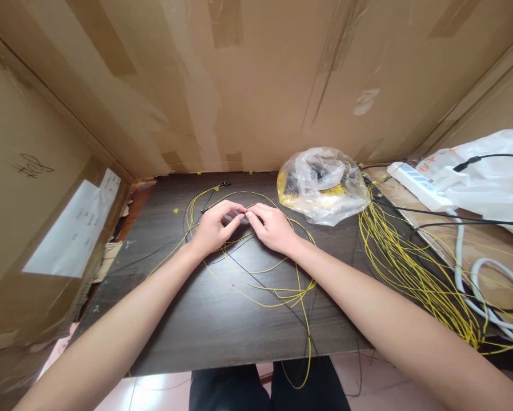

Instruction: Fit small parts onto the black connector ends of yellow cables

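My left hand (217, 225) and my right hand (271, 225) meet fingertip to fingertip over the middle of the dark table. Both are closed in a pinch on a thin cable, though the exact bit between the fingertips is too small to make out. Around and beneath them lies a loose coil of thin yellow cable (277, 290), one loop of which hangs over the front edge. A thin black cable (256, 278) crosses under the hands. Beyond my left hand, small black tips (224, 184) end some of the strands.
A clear plastic bag (324, 185) with yellow and black contents sits at the back. On the right are a bundle of yellow cables (404, 271), a white power strip (421, 185) and a white cord (459, 257). Cardboard walls (265, 114) enclose the dark table (175, 337).
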{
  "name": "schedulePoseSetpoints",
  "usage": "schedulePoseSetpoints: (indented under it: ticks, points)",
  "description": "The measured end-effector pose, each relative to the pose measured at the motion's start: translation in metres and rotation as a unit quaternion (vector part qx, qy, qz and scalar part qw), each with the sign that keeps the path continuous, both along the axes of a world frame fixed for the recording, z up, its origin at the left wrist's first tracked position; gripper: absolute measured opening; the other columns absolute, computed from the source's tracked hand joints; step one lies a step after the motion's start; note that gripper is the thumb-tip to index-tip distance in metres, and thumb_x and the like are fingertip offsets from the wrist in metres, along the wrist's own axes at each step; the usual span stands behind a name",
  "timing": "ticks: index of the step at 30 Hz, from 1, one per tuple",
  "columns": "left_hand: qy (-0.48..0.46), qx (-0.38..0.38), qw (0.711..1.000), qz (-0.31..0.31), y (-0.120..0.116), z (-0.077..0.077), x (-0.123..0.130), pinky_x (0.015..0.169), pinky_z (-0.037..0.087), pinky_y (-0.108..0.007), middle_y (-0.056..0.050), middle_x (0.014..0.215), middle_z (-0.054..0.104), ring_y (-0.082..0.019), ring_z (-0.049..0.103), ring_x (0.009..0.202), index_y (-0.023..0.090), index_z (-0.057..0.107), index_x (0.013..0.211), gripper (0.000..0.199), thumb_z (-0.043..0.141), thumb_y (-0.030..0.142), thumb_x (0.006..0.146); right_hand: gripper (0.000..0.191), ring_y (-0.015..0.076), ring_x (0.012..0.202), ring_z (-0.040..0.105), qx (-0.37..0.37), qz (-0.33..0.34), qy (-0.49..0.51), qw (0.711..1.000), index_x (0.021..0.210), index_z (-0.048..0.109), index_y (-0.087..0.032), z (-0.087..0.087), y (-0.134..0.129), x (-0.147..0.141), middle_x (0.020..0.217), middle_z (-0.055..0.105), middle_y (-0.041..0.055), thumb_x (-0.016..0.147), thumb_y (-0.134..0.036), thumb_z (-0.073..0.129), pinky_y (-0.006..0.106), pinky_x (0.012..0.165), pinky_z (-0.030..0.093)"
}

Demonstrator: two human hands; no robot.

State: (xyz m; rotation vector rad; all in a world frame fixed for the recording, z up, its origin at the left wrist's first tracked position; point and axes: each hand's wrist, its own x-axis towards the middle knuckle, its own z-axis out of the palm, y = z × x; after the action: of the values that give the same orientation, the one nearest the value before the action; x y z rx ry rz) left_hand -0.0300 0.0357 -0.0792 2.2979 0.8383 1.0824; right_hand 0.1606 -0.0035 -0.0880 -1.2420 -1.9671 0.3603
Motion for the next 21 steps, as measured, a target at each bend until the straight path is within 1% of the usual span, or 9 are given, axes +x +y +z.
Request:
schedulePoseSetpoints:
  ticks: [6,10,15,18,21]
  points:
    - [0.015,0.007,1.000,0.007,0.0013,-0.0015,0.0000,0.065,0.055,-0.024,-0.006,0.099,0.070,-0.014,0.066,0.077,0.019,0.070,0.105,0.016,0.059,0.029,0.098,0.025,0.0176,0.081,0.060,-0.003,0.000,0.016,1.000,0.089,0.066,-0.018,0.0003,-0.0004,0.0000,0.086,0.065,0.0045,0.104,-0.023,0.048,0.031,0.077,0.044]
    - [0.011,-0.005,1.000,0.015,0.0017,-0.0015,0.0006,0.064,0.054,-0.025,-0.006,0.099,0.070,-0.015,0.067,0.076,0.019,0.070,0.105,0.018,0.059,0.031,0.098,0.014,0.0168,0.079,0.059,-0.001,-0.005,0.047,0.999,0.093,0.067,-0.019,0.0008,-0.0017,-0.0013,0.087,0.065,0.0034,0.100,-0.023,0.055,0.030,0.074,0.045]
    - [0.007,-0.014,1.000,0.020,0.0021,-0.0024,0.0007,0.064,0.055,-0.025,-0.006,0.099,0.071,-0.015,0.068,0.074,0.019,0.070,0.104,0.017,0.060,0.031,0.097,0.003,0.0164,0.078,0.059,0.015,-0.019,0.088,0.996,0.094,0.062,-0.020,-0.0011,-0.0015,-0.0019,0.093,0.065,0.0043,0.094,-0.022,0.059,0.030,0.070,0.047]
    - [0.005,-0.014,1.000,0.018,0.0022,-0.0028,0.0007,0.063,0.055,-0.025,-0.007,0.100,0.072,-0.015,0.068,0.074,0.018,0.070,0.104,0.017,0.060,0.031,0.097,0.003,0.0157,0.075,0.058,0.019,-0.016,0.088,0.996,0.093,0.060,-0.020,-0.0016,-0.0014,-0.0016,0.093,0.064,0.0040,0.094,-0.023,0.060,0.030,0.071,0.047]
    - [0.000,-0.020,1.000,0.014,0.0019,-0.0028,0.0007,0.063,0.055,-0.025,-0.007,0.099,0.072,-0.015,0.068,0.074,0.018,0.070,0.103,0.017,0.061,0.031,0.096,0.004,0.0160,0.076,0.058,0.018,-0.016,0.085,0.996,0.093,0.060,-0.020,-0.0009,-0.0018,-0.0013,0.092,0.064,0.0038,0.094,-0.023,0.059,0.029,0.071,0.046]
